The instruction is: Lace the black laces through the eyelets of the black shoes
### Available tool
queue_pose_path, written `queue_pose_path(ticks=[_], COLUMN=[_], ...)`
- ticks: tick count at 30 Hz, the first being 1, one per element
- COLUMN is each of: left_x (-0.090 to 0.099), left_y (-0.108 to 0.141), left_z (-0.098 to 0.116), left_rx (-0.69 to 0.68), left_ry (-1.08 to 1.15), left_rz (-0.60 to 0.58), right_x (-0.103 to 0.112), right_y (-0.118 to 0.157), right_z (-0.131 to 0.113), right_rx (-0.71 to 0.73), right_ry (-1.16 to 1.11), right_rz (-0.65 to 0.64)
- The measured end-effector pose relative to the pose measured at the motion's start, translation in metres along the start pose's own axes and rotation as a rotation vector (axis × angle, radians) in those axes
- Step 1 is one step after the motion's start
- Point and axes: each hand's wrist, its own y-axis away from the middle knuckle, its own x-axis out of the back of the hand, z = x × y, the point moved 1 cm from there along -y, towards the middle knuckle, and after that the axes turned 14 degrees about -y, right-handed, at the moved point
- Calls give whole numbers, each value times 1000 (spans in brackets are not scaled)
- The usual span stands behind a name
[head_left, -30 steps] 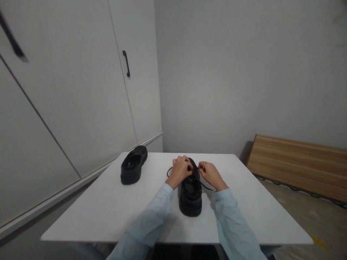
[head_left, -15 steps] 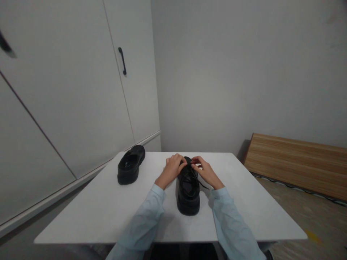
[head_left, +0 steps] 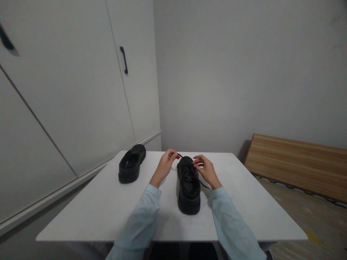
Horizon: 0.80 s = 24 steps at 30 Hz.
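A black lace-up shoe (head_left: 189,200) stands on the white table with its toe pointing away from me. Just left of its toe, my left hand (head_left: 168,160) pinches a black shoelace (head_left: 182,158), which stretches from my fingertips back to the shoe. My right hand (head_left: 204,168) is at the right of the shoe's front, thumb and fingers closed at the lacing on a lace. Another lace end hangs off the right side below that hand. A second black shoe (head_left: 129,176) rests at the far left of the table, apart from both hands.
The white table (head_left: 108,213) fills the lower view. White cabinets (head_left: 67,90) with dark handles (head_left: 124,60) stand on the left, and a grey wall (head_left: 217,79) is behind. A wood-grained board (head_left: 295,162) leans at the right above the floor.
My left hand has moved left and up from the shoe's front, drawing a lace out with it. My right hand has barely moved.
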Motion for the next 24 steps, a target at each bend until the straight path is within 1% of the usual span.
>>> queue_pose_path(ticks=[5, 8, 10, 14, 18, 21, 24], left_x=[-2, -6, -7, -5, 1, 3, 4], left_y=[0, 0, 0, -2, -4, -3, -1], left_z=[-7, -15, -19, -23, -23, -22, -17], left_rx=[52, 141, 192, 222, 223, 211, 198], left_ry=[100, 60, 27, 80, 214, 327, 415], left_rz=[-3, -28, -17, 99, 213, 249, 273], right_x=[1, 2, 3, 5, 5, 5, 5], right_y=[0, -1, -2, -2, -1, 0, 1], right_z=[1, 4, 6, 5, -4, -9, -10], right_rx=[36, 42, 31, -12, -52, -61, -39], right_ry=[60, 104, 118, 109, -66, -165, -146], right_rz=[4, -12, -15, 26, 66, 77, 85])
